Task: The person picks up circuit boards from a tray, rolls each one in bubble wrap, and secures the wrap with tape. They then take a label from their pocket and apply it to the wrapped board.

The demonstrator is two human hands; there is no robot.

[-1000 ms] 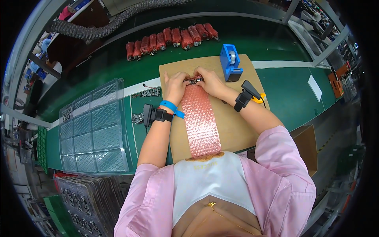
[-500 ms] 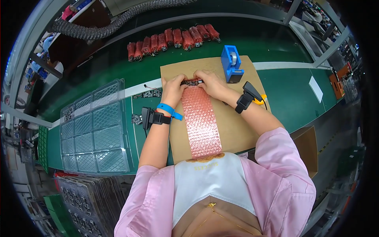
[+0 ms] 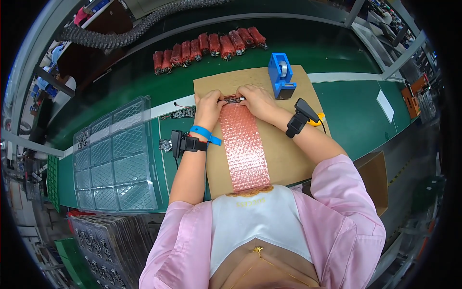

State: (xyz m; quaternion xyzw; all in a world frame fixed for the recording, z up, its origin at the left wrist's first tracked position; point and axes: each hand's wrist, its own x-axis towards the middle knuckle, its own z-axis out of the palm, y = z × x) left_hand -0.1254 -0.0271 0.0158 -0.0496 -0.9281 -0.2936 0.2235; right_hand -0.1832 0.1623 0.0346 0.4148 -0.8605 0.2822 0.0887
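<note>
A long strip of pink bubble wrap (image 3: 244, 144) lies lengthwise on a brown cardboard sheet (image 3: 288, 154) in front of me. At its far end sits a small dark circuit board (image 3: 232, 99), mostly hidden by my fingers. My left hand (image 3: 208, 107) grips the board's left end together with the wrap's corner. My right hand (image 3: 257, 101) holds the right end. Both wrists carry black devices, and the left one also has a blue strap.
A blue tape dispenser (image 3: 281, 76) stands on the cardboard just right of my right hand. A row of red wrapped bundles (image 3: 207, 44) lies at the back of the green bench. Clear plastic trays (image 3: 113, 159) sit at the left, loose circuit boards (image 3: 180, 113) beside them.
Both hands stayed at the far end of the bubble wrap, shifting only slightly around the small board. The strip has not moved.
</note>
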